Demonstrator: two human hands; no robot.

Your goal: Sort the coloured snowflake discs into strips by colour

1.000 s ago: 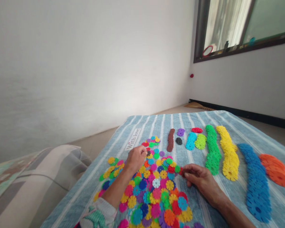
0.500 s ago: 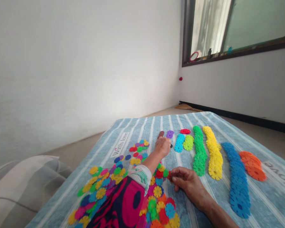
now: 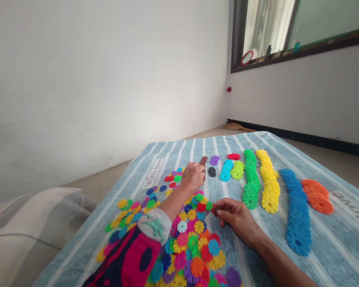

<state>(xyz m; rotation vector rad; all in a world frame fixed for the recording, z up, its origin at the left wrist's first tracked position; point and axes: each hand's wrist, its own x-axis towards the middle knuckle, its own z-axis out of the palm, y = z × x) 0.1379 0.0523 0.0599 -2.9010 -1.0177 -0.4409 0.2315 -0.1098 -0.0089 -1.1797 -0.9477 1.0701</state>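
My left hand (image 3: 193, 176) reaches over the cloth with fingers bent and closed, its tips at the near end of a short row of brown notched plastic discs (image 3: 204, 160). Whatever is between those fingers is hidden from me. Lower right, the fingers of my right hand (image 3: 237, 218) are pinched around a brownish-red notched disc (image 3: 214, 209) at the edge of the mixed pile. That pile of multicoloured notched discs (image 3: 182, 226) spreads under and around my left forearm. Close to my left fingertips lie black discs (image 3: 212, 172) and purple discs (image 3: 214, 160).
Single-colour overlapping rows lie on the right: light blue (image 3: 226, 170), lime (image 3: 237, 170), red (image 3: 233, 156), green (image 3: 251, 179), yellow (image 3: 268, 181), blue (image 3: 296, 213) and orange (image 3: 317, 196). A striped blue cloth (image 3: 326, 247) covers the table. A pale wall (image 3: 107, 79) stands behind.
My left hand has shifted left and slightly back, uncovering the black discs. My right hand keeps its pinch in nearly the same place. The camera view has tilted slightly.
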